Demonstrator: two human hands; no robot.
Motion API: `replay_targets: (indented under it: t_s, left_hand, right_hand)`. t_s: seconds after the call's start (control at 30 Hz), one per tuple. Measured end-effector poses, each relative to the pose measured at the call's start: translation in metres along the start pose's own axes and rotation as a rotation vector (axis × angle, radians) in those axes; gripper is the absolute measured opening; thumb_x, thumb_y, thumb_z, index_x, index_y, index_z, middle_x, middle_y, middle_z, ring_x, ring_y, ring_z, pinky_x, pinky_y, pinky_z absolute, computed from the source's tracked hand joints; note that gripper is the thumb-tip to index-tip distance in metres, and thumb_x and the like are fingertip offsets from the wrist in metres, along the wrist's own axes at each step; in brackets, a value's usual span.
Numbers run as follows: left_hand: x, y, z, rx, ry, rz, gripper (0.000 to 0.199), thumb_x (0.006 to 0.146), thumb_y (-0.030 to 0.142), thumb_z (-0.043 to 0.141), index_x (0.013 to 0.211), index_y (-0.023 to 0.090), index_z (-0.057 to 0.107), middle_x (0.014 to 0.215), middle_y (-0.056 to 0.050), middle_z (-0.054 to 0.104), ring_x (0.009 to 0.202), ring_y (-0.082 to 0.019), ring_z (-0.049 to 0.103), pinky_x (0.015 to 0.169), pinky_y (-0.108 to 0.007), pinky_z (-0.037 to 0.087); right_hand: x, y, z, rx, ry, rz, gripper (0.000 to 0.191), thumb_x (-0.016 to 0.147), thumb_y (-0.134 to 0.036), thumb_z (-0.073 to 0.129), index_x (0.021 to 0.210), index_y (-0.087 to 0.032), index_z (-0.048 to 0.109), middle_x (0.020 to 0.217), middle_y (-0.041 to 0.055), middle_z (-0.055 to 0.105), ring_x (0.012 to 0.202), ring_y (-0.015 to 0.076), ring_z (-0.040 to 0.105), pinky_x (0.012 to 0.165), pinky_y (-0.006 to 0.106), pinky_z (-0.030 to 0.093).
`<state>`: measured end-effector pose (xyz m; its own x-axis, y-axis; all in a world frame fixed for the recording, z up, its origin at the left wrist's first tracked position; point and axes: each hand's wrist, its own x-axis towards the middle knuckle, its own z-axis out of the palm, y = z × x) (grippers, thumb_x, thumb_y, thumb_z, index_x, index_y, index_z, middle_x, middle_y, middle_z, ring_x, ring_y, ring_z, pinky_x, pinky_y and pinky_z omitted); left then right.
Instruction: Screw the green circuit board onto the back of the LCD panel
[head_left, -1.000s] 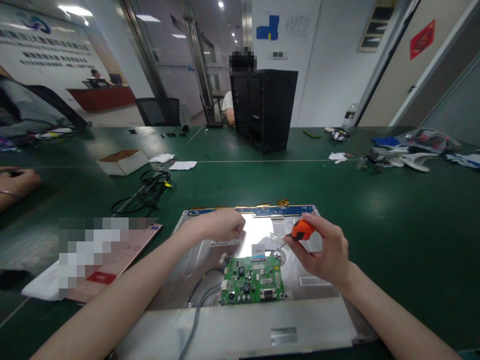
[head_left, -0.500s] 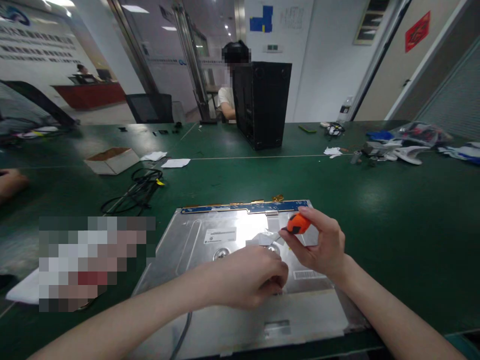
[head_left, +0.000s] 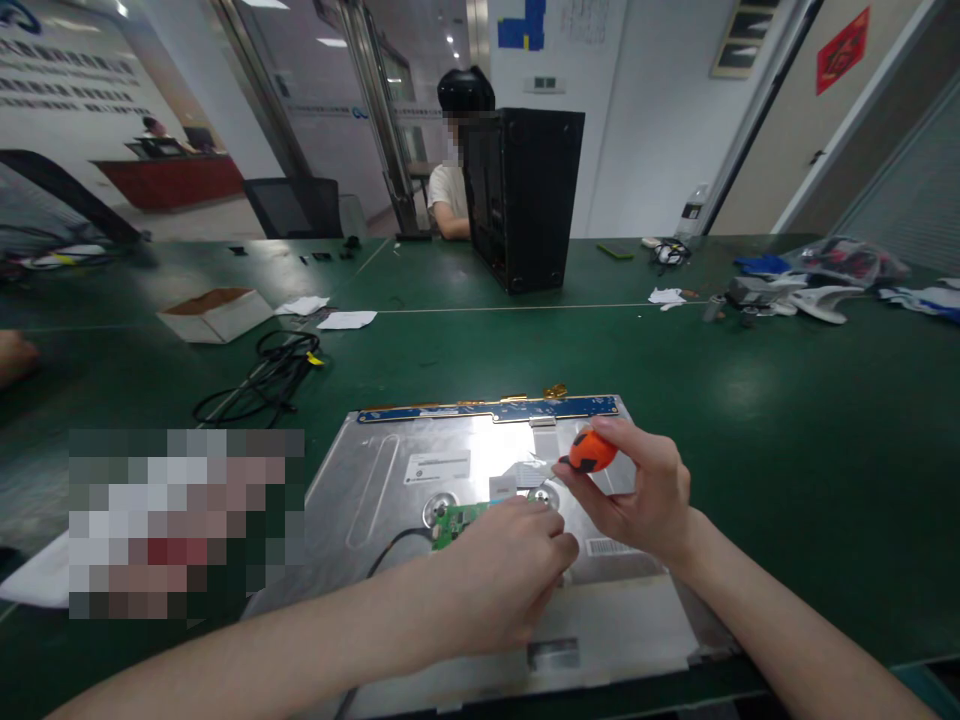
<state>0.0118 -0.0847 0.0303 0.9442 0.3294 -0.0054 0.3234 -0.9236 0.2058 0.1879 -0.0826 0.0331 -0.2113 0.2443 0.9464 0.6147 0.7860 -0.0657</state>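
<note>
A flat silvery display panel (head_left: 630, 625) lies back side up in front of me. My right hand (head_left: 645, 480) grips a screwdriver (head_left: 592, 452) by its orange and black handle. The screwdriver's thin shaft slants down to the left, close to a round metal mount (head_left: 544, 495) on the panel. Over the panel's middle, my left hand (head_left: 517, 565) is closed with curled fingers; what they hold, if anything, is hidden. Part of a green circuit board (head_left: 456, 522) shows beside that hand, with a dark cable (head_left: 394, 542) running from its left end.
Black cables (head_left: 270, 375) and an open cardboard box (head_left: 216, 315) lie to the left. A black computer case (head_left: 544, 200) stands across the green table, with a person seated behind it. Plastic bags and small parts (head_left: 757, 292) lie at the far right. Another person's hand (head_left: 15, 357) shows at the left edge.
The green circuit board and its cable's end have come into sight beside my left hand, which has turned slightly. My right hand keeps the screwdriver in nearly the same place.
</note>
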Motion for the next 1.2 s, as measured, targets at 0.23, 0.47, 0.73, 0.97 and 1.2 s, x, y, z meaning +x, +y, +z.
replay_targets:
  t_s: [0.23,0.47,0.73,0.97,1.2]
  left_hand:
    - [-0.002,0.0,-0.007,-0.021,-0.011,-0.031,0.006,0.079,0.02,0.066,0.079,0.016,0.062,0.08,-0.004,0.066,0.074,-0.021,0.062,0.065,-0.032,0.048]
    - [-0.017,0.006,-0.011,0.051,0.061,-0.098,0.01,0.079,0.019,0.066,0.087,0.016,0.061,0.091,-0.005,0.065,0.082,-0.021,0.06,0.077,-0.035,0.048]
    - [-0.048,0.043,0.044,0.35,0.198,0.076,0.032,0.085,0.021,0.063,0.114,0.008,0.057,0.073,-0.001,0.066,0.053,-0.017,0.057,0.051,-0.031,0.043]
    - [-0.053,0.049,0.063,0.492,0.172,0.009,0.052,0.096,0.041,0.051,0.125,-0.002,0.051,0.07,-0.004,0.065,0.05,-0.017,0.059,0.045,-0.03,0.042]
    - [-0.057,0.05,0.066,0.48,0.145,-0.017,0.056,0.096,0.039,0.051,0.131,-0.004,0.046,0.07,-0.005,0.064,0.052,-0.016,0.058,0.044,-0.029,0.04]
  right_hand:
    - [-0.001,0.002,0.0,0.035,-0.014,0.019,0.066,0.084,-0.014,0.067,0.142,-0.016,0.036,0.083,0.0011,0.067,0.071,0.0154,0.066,0.059,0.027,0.06]
    - [-0.007,0.0,-0.009,-0.045,0.05,0.136,0.065,0.083,-0.02,0.066,0.141,-0.021,0.037,0.102,0.0046,0.06,0.06,0.012,0.058,0.052,0.029,0.056]
    - [-0.008,-0.014,-0.008,0.226,-0.047,0.278,0.059,0.08,-0.012,0.063,0.134,-0.019,0.04,0.076,-0.004,0.052,0.052,0.0096,0.05,0.045,0.023,0.046]
    - [-0.014,-0.022,0.0,0.331,-0.097,0.39,0.054,0.081,-0.012,0.059,0.13,-0.021,0.038,0.065,-0.0094,0.042,0.045,0.0083,0.043,0.04,0.022,0.036]
    - [-0.012,-0.022,0.0,0.322,-0.066,0.3,0.057,0.082,-0.011,0.057,0.134,-0.021,0.035,0.073,-0.0065,0.044,0.047,0.0083,0.046,0.041,0.021,0.041]
